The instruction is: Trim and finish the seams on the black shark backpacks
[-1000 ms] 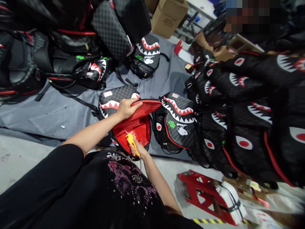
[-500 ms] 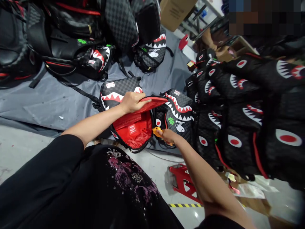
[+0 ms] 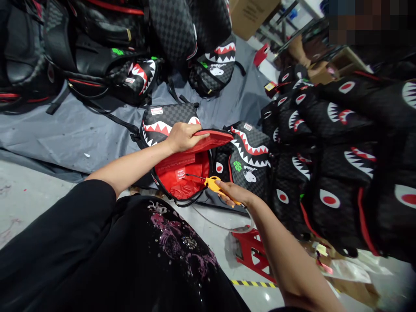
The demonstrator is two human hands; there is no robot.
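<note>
The left hand [image 3: 185,136] is clamped on the raised flap [image 3: 214,139] of an open backpack [image 3: 195,167] with a red lining, near the edge of the grey-covered desk [image 3: 97,138]. The right hand, apart from it, [image 3: 233,193] is closed around a yellow blow gun [image 3: 213,184], its thin nozzle pointing over the lining; a clear hose [image 3: 224,227] loops below. A closed backpack [image 3: 251,149] crowds the opening's right side, with stacked backpacks [image 3: 328,173] beyond. More bags [image 3: 91,56] fill the far left, and a red stool [image 3: 253,251] stands on the floor.
</note>
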